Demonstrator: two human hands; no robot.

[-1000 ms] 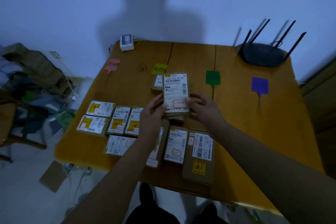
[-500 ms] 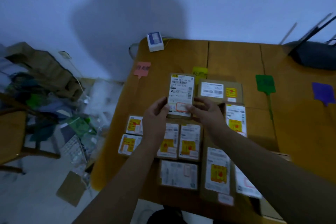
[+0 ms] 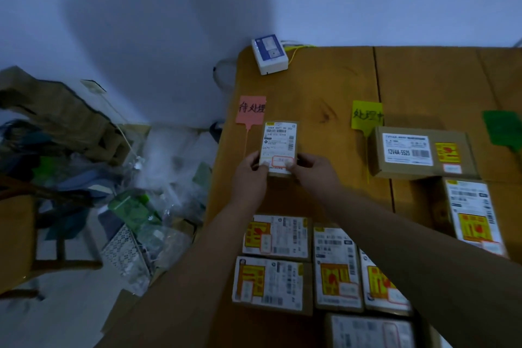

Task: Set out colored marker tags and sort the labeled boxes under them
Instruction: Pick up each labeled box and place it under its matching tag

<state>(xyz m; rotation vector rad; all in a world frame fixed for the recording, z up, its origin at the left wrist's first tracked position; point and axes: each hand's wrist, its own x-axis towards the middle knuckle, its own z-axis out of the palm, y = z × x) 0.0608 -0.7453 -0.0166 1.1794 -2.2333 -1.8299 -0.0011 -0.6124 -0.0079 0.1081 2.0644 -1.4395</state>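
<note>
A small labeled box (image 3: 279, 142) with a white shipping label and a red-outlined sticker rests just below and right of the pink marker tag (image 3: 251, 109). My left hand (image 3: 250, 178) and my right hand (image 3: 312, 171) both grip its near end. A yellow marker tag (image 3: 366, 114) lies to the right, with a brown box (image 3: 422, 151) under it. The green marker tag (image 3: 504, 128) sits at the right edge. Several labeled boxes (image 3: 275, 237) with yellow-red stickers lie in rows near the table's front.
A white device (image 3: 269, 54) with cables stands at the wooden table's (image 3: 319, 87) back left corner. Left of the table, the floor holds plastic bags, cardboard and clutter (image 3: 135, 206). A wooden chair (image 3: 17, 234) stands at far left.
Both hands carried the box leftward and away from me, from near the yellow tag to a spot beside the pink tag. The view swung left, so the router and purple tag left the frame.
</note>
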